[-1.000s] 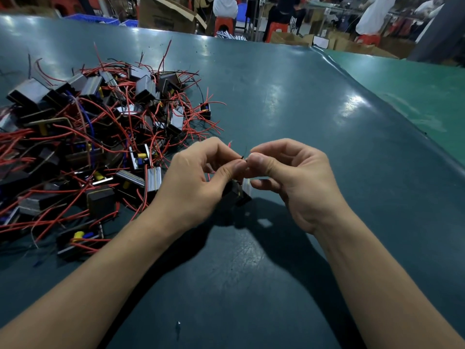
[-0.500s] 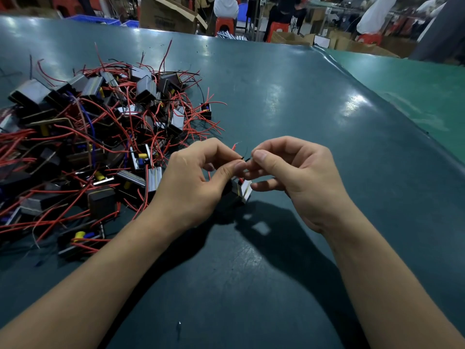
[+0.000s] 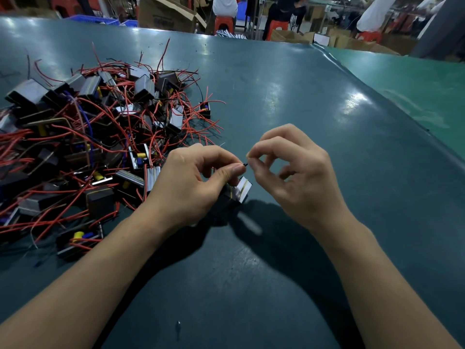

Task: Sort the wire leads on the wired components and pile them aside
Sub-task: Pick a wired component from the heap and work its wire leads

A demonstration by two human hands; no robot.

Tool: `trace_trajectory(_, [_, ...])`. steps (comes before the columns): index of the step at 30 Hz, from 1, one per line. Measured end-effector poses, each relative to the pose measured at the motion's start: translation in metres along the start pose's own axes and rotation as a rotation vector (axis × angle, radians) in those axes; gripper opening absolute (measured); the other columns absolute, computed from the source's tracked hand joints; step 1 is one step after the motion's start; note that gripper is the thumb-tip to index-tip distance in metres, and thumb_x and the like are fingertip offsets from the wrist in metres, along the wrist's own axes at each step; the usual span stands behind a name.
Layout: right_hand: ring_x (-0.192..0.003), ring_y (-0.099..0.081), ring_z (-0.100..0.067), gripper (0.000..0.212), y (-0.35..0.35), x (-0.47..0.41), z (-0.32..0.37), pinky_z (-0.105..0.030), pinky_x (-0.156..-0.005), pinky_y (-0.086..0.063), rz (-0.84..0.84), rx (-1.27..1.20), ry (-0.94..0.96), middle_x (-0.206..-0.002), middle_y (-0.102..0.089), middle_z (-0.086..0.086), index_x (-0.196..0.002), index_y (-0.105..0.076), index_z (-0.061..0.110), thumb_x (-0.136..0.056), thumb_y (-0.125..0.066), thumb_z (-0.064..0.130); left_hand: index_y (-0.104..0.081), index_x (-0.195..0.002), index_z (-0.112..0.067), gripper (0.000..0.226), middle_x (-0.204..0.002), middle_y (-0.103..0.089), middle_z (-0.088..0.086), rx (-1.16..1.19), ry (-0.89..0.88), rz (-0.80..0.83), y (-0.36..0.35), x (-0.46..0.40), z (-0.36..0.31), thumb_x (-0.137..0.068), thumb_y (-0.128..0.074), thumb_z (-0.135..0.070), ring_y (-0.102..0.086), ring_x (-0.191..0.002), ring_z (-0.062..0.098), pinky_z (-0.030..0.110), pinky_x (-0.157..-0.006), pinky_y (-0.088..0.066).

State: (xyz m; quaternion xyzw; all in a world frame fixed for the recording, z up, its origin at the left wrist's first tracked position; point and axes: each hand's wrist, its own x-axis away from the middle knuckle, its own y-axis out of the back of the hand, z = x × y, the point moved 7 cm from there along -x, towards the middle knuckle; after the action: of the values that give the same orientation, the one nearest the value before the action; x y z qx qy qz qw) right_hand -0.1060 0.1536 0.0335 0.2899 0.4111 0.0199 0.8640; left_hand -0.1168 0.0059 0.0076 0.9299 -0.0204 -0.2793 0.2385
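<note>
Your right hand (image 3: pixel 294 177) has opened slightly; its fingers (image 3: pixel 254 159) pinch the thin black wire lead (image 3: pixel 245 164). Left hand (image 3: pixel 191 182) grips the small black-and-silver wired component (image 3: pixel 239 191), mid-counter (image 3: pixel 276 109). Straighten gently.

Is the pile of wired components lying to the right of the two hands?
No, the pile of wired components lies on the table left of both the left hand and the right hand.

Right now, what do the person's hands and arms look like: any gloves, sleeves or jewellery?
Both the left hand and the right hand are bare: no gloves, rings or watch visible. Both forearms are uncovered as far as the frame edge, with no sleeve in view. Fingernails are short.
</note>
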Motion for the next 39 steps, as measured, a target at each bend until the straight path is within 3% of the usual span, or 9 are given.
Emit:
trace_trajectory(4, [-0.072, -0.063, -0.016, 0.006, -0.004, 0.001, -0.013, -0.031, -0.047, -0.054, 0.072, -0.248, -0.224, -0.090, -0.063, -0.002, -0.087, -0.072, 0.014, -0.086, -0.072, 0.007, -0.075, -0.081, -0.024, 0.006, -0.073, -0.069, -0.017, -0.001, -0.023, 0.016, 0.000, 0.000, -0.002, -0.085, -0.072, -0.020, -0.056, -0.066, 0.002, 0.022, -0.066, -0.045])
trace_trajectory(7, [-0.068, -0.066, -0.019, 0.010, -0.008, 0.004, -0.021, -0.028, -0.044, -0.052, 0.107, -0.339, -0.376, -0.078, -0.068, 0.002, -0.083, -0.071, 0.019, -0.088, -0.070, 0.011, -0.074, -0.080, -0.027, 0.006, -0.075, -0.069, -0.017, -0.005, -0.031, 0.017, 0.000, 0.002, -0.002, -0.084, -0.073, -0.022, -0.057, -0.067, 0.005, 0.021, -0.067, -0.045])
trace_trajectory(14, [-0.055, -0.060, -0.012, 0.019, -0.019, 0.014, -0.037, -0.027, -0.044, -0.046, 0.236, -0.333, -0.637, -0.062, -0.061, 0.002, -0.079, -0.063, 0.007, -0.092, -0.063, 0.020, -0.077, -0.086, -0.025, 0.005, -0.068, -0.061, -0.002, -0.131, -0.063, 0.043, 0.001, 0.003, -0.004, -0.081, -0.075, -0.026, -0.050, -0.067, 0.012, 0.029, -0.065, -0.045])
trace_trajectory(17, [-0.048, -0.055, -0.012, 0.027, -0.021, 0.015, -0.038, -0.025, -0.043, -0.041, 0.257, -0.294, -0.651, -0.055, -0.056, 0.004, -0.070, -0.058, 0.010, -0.095, -0.060, 0.021, -0.077, -0.087, -0.023, 0.006, -0.068, -0.062, 0.004, -0.153, -0.076, 0.053, 0.001, 0.004, -0.006, -0.082, -0.078, -0.019, -0.050, -0.067, 0.018, 0.035, -0.065, -0.045])
trace_trajectory(20, [-0.046, -0.051, -0.012, 0.029, -0.019, 0.012, -0.035, -0.017, -0.041, -0.037, 0.233, -0.328, -0.613, -0.054, -0.054, 0.002, -0.069, -0.058, 0.007, -0.095, -0.060, 0.020, -0.077, -0.086, -0.024, 0.006, -0.069, -0.065, 0.003, -0.144, -0.080, 0.054, 0.001, 0.003, -0.005, -0.083, -0.077, -0.020, -0.051, -0.068, 0.015, 0.028, -0.065, -0.044])
trace_trajectory(24, [-0.055, -0.059, -0.013, 0.016, -0.018, 0.012, -0.035, -0.024, -0.043, -0.044, 0.215, -0.374, -0.604, -0.065, -0.064, 0.001, -0.080, -0.066, 0.009, -0.092, -0.065, 0.021, -0.076, -0.084, -0.022, 0.002, -0.070, -0.069, -0.012, -0.078, -0.033, -0.008, 0.004, 0.001, -0.002, -0.084, -0.075, -0.020, -0.059, -0.066, 0.007, 0.025, -0.066, -0.048])
trace_trajectory(28, [-0.060, -0.062, -0.015, 0.012, -0.022, 0.012, -0.033, -0.026, -0.043, -0.048, 0.146, -0.478, -0.611, -0.071, -0.067, -0.006, -0.080, -0.067, 0.012, -0.091, -0.065, 0.009, -0.076, -0.083, -0.018, 0.003, -0.070, -0.071, -0.009, 0.007, 0.045, -0.013, 0.001, 0.000, 0.003, -0.085, -0.075, -0.018, -0.066, -0.066, 0.009, 0.031, -0.065, -0.054])
trace_trajectory(33, [-0.058, -0.064, -0.015, 0.008, -0.025, 0.015, -0.034, -0.022, -0.042, -0.046, 0.067, -0.623, -0.664, -0.070, -0.070, -0.007, -0.081, -0.068, 0.006, -0.089, -0.067, 0.007, -0.069, -0.080, -0.014, 0.009, -0.065, -0.069, -0.003, 0.141, 0.164, -0.057, -0.004, 0.000, 0.011, -0.089, -0.069, -0.017, -0.065, -0.060, 0.006, 0.021, -0.058, -0.051])
trace_trajectory(39, [-0.065, -0.067, -0.023, 0.012, -0.017, 0.011, -0.028, -0.029, -0.044, -0.050, -0.027, -0.465, -0.504, -0.072, -0.071, -0.009, -0.077, -0.070, 0.016, -0.085, -0.072, 0.007, -0.066, -0.079, -0.013, 0.011, -0.067, -0.070, 0.004, 0.277, 0.230, -0.076, -0.006, 0.000, 0.013, -0.089, -0.067, -0.018, -0.064, -0.058, 0.008, 0.023, -0.057, -0.052])
